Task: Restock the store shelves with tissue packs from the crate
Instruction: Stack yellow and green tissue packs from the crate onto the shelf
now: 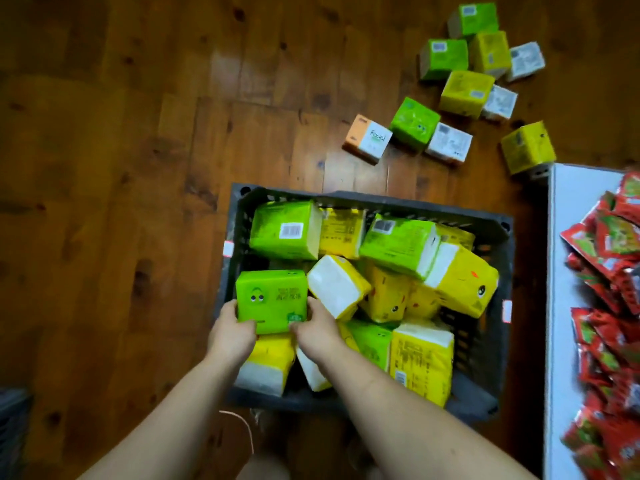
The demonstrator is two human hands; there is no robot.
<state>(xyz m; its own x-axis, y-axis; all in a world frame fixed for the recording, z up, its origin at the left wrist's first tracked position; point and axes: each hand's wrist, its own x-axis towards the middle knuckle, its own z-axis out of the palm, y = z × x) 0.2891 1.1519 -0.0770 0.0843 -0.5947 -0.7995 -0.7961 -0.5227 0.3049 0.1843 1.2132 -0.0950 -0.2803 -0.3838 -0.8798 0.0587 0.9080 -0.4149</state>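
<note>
Head view looks straight down on a dark plastic crate (239, 237) standing on a wooden floor (138, 133). Both grips are clenched on one green tissue pack (272, 303) at the crate's near left side. The left grip (232, 332) grasps its lower left corner and the right grip (317, 332) its lower right corner. The pack's printed face, with cartoon eyes, is turned up. It sits above yellow packs (270, 362), but whether it rests on them or is lifted clear cannot be told.

A jumble of green and yellow packs fills the rest of the crate, several tilted with white ends showing. Beyond the crate, up and to the right, loose packs (467, 88) lie scattered on the floor: green, yellow, white, and an orange-and-white pack (369, 140) marked "Facial". At the right edge, a white shelf (581, 216) carries a heap of red snack packets (609, 271).
</note>
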